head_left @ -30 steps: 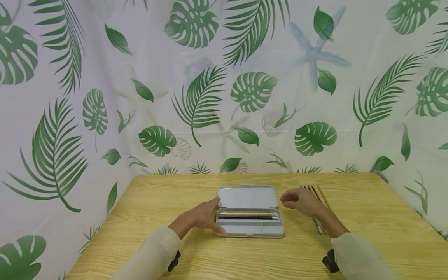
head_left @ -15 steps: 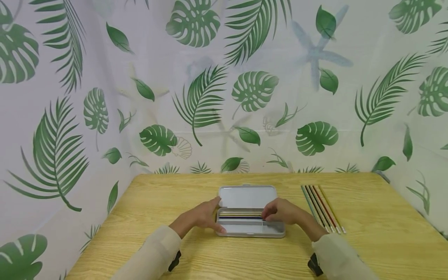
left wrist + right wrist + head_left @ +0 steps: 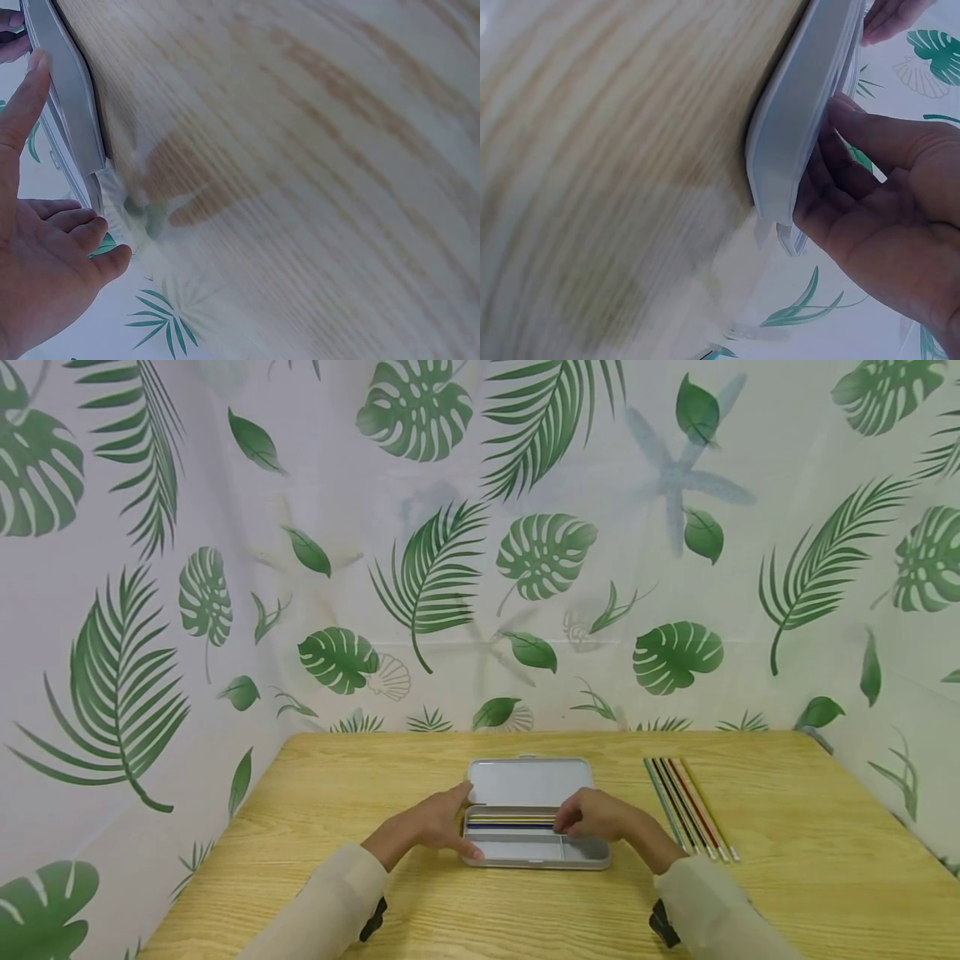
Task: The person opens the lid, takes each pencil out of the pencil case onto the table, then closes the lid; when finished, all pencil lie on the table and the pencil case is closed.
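A grey-white pencil case (image 3: 517, 862) lies open on the table with its lid (image 3: 531, 782) folded back. Several pencils (image 3: 510, 820) lie in its rear compartment. My left hand (image 3: 433, 823) spans the case's left end, thumb at the front corner and fingers near the hinge. In the left wrist view its thumb (image 3: 30, 94) touches the rim and the fingers are loosely extended. My right hand (image 3: 600, 817) reaches over the right end, curled fingertips at the pencils. In the right wrist view the case wall (image 3: 791, 120) hides those fingertips; I cannot tell whether they pinch a pencil.
Several more pencils (image 3: 690, 806) lie side by side on the wooden table (image 3: 480, 914), right of the case. A leaf-patterned cloth (image 3: 450, 568) hangs behind and beside the table. The front compartment has a divider (image 3: 562, 847).
My right hand has moved left from beside the case onto the right ends of the pencils inside, then shifted slightly further left. My left hand has stayed at the case's left end.
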The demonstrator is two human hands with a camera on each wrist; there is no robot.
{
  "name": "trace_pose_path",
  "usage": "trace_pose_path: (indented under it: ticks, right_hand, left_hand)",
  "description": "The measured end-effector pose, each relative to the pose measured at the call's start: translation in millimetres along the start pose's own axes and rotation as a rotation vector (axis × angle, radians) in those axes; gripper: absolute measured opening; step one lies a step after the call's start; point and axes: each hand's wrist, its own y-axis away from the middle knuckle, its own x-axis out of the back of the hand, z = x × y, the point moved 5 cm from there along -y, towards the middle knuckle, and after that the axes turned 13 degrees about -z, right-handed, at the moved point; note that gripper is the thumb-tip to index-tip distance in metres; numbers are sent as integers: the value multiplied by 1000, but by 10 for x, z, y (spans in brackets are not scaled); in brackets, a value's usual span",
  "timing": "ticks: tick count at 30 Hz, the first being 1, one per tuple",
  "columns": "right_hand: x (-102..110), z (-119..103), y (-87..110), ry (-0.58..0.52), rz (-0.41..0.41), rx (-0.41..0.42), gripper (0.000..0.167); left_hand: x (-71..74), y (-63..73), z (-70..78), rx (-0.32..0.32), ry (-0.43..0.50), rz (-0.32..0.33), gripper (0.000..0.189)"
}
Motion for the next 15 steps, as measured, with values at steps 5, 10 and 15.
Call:
trace_pose_path:
  ticks: [5,10,15]
  right_hand:
    - [-30,-8,-25,11,-13,-1,16]
    - [-35,-10,-31,4,4,-6,15]
    - [-14,-13,-22,-20,33,18,13]
  left_hand:
    - [-1,-1,1,-5,-2,0,117]
    - [6,-2,9,-3,-5,5,116]
    - [13,10,18,4,-5,3,116]
